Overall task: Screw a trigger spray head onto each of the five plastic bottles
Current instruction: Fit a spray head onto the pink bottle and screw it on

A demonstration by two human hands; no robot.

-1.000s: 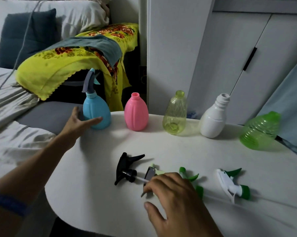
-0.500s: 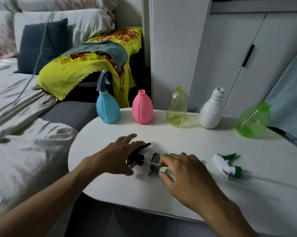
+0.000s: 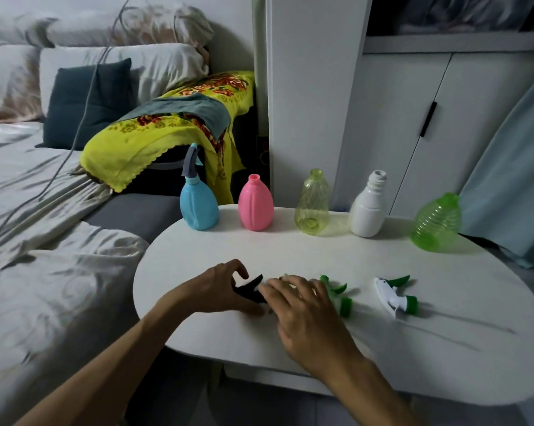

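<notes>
Now, left hand (image 3: 218,289) pinching black spray head (image 3: 249,290) — right hand (image 3: 302,305) just beside, grip unclear.

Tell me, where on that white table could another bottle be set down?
Bare tabletop lies between the bottle row, blue bottle to green bottle, and the loose spray heads. Also bare: the near right end beyond the white spray head. It is crowded around both hands.
</notes>
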